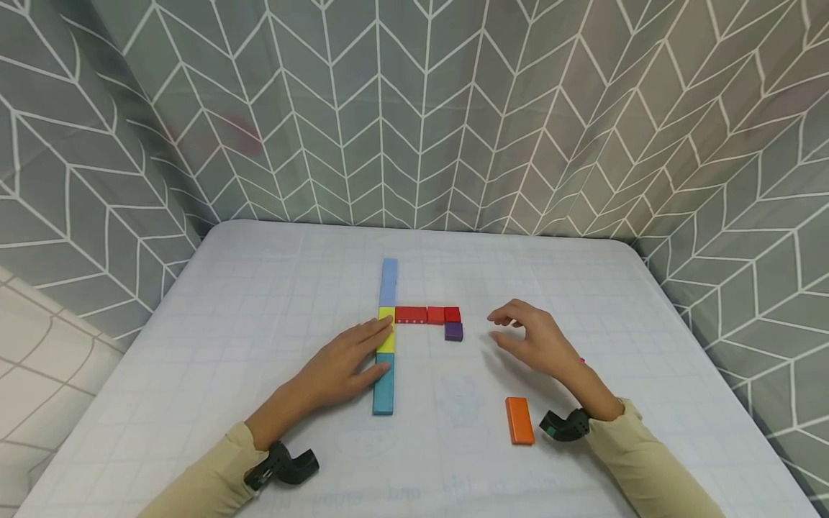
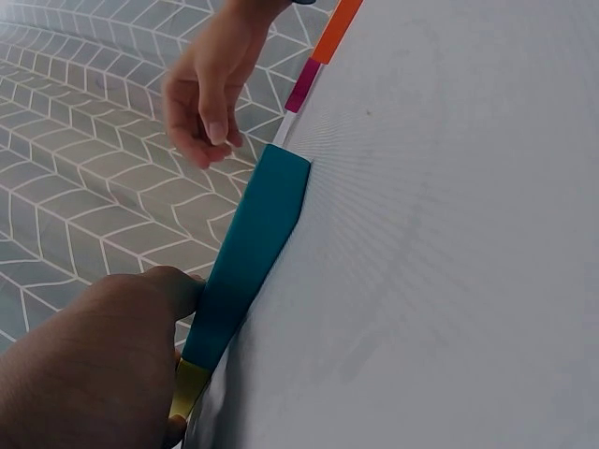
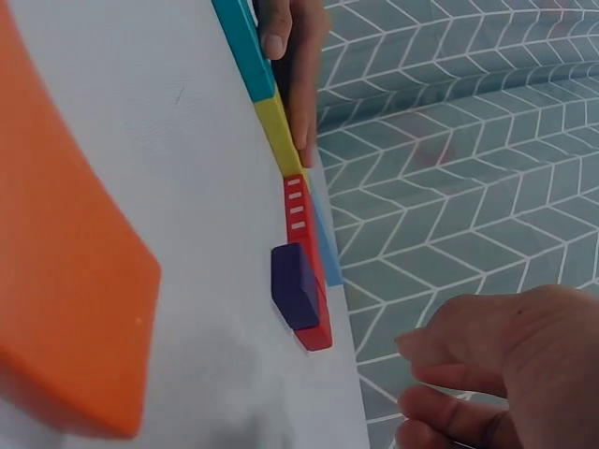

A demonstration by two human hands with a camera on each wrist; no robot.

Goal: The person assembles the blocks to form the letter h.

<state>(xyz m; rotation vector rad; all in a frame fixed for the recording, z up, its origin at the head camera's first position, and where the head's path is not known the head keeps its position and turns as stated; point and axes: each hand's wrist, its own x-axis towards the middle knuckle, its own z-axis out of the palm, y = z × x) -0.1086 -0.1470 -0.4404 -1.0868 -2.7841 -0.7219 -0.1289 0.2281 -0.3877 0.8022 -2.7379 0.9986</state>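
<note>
My left hand [image 1: 346, 363] lies beside a straight column of blocks. Its fingertips touch the yellow block [image 1: 386, 344] and its thumb reaches the teal block [image 1: 383, 392]. At the column's far end is a light blue block [image 1: 388, 280]. From the yellow block a row of red blocks [image 1: 411, 315] runs right, and a purple block [image 1: 453, 332] sits against the near side of the row's end. Right of that, my right hand [image 1: 534, 339] hovers with fingers loosely bent and nothing in them.
An orange block [image 1: 520, 421] lies on the white table [image 1: 311, 270] near the right wrist. A magenta block [image 2: 301, 86] shows in the left wrist view; the right arm mostly hides it in the head view. A patterned curtain [image 1: 414, 115] surrounds the table's far side.
</note>
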